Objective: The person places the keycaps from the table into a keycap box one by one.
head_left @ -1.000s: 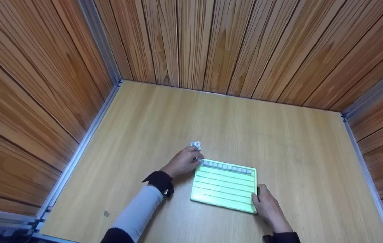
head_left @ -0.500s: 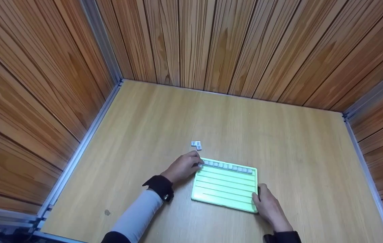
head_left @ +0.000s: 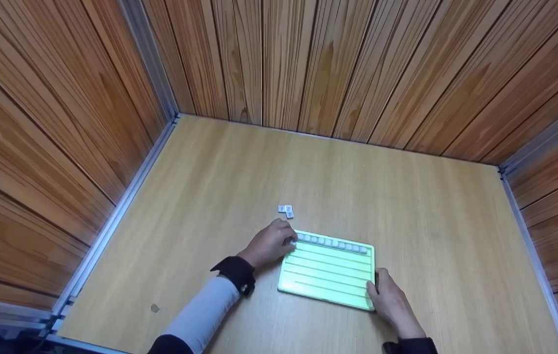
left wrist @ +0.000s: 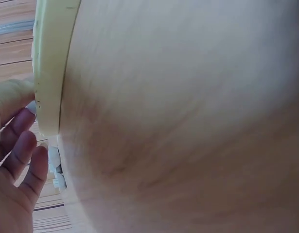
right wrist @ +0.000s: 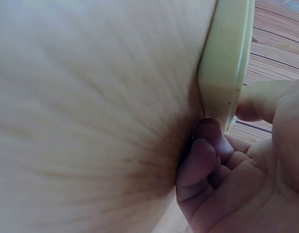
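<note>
A light green tray (head_left: 325, 275) with raised ridges across it lies on the table. Along its far groove stands a row of several small white tiles (head_left: 333, 243). At the far left corner my left hand (head_left: 270, 243) pinches a small white tile (left wrist: 31, 107) against the tray, mostly hidden by the fingers. The right hand (head_left: 393, 300) grips the tray's right edge, its thumb over the rim and the other fingers at the side, as the right wrist view shows. Just beyond the left hand, a few loose white tiles (head_left: 286, 210) lie together on the table.
The wooden table (head_left: 220, 167) is enclosed by a back wall (head_left: 318, 64) and side walls of wood planks, with metal rails along the edges. A small dark spot (head_left: 155, 308) marks the table at the near left.
My left hand has shifted slightly toward me at the tray's far left corner, uncovering more of the loose tiles. The right hand keeps its grip on the tray.
</note>
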`<move>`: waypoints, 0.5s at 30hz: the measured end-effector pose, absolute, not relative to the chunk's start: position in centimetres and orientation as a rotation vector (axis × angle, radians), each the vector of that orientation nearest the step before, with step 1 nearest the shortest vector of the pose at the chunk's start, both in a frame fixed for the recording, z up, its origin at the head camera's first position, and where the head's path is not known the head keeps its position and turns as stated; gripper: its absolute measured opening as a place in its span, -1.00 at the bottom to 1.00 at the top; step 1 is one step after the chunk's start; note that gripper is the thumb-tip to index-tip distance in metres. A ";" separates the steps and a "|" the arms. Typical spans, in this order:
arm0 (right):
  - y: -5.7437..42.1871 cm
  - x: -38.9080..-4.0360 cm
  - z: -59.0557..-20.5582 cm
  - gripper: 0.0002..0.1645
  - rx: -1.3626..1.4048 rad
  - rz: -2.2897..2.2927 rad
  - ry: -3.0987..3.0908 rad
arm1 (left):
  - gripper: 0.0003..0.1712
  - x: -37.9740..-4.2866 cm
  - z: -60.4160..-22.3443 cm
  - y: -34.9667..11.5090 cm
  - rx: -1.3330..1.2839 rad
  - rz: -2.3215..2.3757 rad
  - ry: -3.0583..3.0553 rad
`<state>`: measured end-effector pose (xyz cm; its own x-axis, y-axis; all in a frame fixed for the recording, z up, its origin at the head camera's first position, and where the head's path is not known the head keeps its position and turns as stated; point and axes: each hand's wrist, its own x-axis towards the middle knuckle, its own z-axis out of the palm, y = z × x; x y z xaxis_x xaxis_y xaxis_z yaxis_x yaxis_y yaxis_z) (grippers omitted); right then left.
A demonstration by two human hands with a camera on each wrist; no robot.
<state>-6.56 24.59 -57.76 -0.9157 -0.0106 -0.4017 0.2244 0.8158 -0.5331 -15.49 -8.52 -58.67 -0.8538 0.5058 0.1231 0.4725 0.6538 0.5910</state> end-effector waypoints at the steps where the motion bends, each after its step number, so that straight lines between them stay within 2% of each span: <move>1: 24.6 -6.6 -57.8 -0.46 0.163 -0.834 2.610 | -0.85 -15.5 -58.7 -8.5 0.826 0.989 2.809; 15: 24.5 -6.5 -57.8 -0.46 0.138 -0.830 2.632 | -0.83 -15.5 -58.9 -8.2 0.689 0.986 2.794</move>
<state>-6.46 24.53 -57.80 -0.9243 -0.0190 -0.3811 0.2032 0.8210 -0.5336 -15.50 -8.17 -58.89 -0.8928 0.4471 0.0549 0.3826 0.6883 0.6163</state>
